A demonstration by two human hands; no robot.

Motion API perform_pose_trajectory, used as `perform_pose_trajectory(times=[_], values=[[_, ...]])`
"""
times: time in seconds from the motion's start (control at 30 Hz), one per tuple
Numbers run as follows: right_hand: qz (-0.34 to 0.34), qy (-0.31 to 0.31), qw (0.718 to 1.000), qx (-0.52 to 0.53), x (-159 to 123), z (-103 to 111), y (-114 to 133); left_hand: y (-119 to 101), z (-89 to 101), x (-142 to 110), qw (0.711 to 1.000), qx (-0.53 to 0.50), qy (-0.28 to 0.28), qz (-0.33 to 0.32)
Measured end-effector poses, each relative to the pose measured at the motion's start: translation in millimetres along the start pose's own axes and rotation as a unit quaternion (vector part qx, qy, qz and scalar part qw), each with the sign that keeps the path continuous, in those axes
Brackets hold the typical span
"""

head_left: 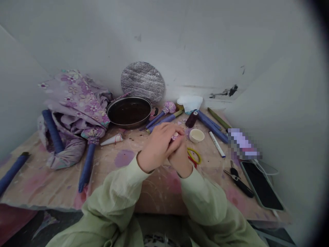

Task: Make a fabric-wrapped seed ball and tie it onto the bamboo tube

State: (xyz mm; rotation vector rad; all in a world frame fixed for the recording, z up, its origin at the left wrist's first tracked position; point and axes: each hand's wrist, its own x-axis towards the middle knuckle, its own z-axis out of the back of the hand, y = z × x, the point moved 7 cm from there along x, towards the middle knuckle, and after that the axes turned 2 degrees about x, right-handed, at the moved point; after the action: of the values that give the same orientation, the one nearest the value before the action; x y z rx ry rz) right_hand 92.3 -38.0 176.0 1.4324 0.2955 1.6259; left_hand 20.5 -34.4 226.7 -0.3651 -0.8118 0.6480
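My left hand and my right hand are clasped together above the table, fingers closed. Between them peeks a small bit of pink-and-white patterned cloth; most of it is hidden inside the hands. Just right of my right hand lie scissors with yellow and red handles, partly covered by the hand. Beyond them stands a small cream bowl. A cone of dark maroon thread leans behind the bowl. Past my left hand are blue-wrapped sticks, one topped with a gathered floral cloth ball.
A dark pan stands at the back, with a round silver foil pad behind it. Purple floral fabric heaps at left. A marker, thread snips and a phone lie at right. A white paper cone lies left.
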Motion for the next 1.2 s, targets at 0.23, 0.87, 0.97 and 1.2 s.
perform_pose_trajectory(times=[0.23,0.87,0.97,1.2], values=[[0.004,0.153,0.985,-0.085,0,20,1,-8,-12.3,0,0.994,-0.098,-0.032,-0.047],[-0.031,0.069,0.997,0.016,32,39,27,27,-24.4,-4,0.970,-0.208,-0.127,-0.020],[-0.024,0.049,0.998,0.017,29,30,27,27,-21.7,-8,0.970,-0.183,-0.156,-0.034],[-0.048,0.033,0.995,0.083,19,21,18,33,-21.8,-15,0.959,-0.232,-0.161,-0.007]])
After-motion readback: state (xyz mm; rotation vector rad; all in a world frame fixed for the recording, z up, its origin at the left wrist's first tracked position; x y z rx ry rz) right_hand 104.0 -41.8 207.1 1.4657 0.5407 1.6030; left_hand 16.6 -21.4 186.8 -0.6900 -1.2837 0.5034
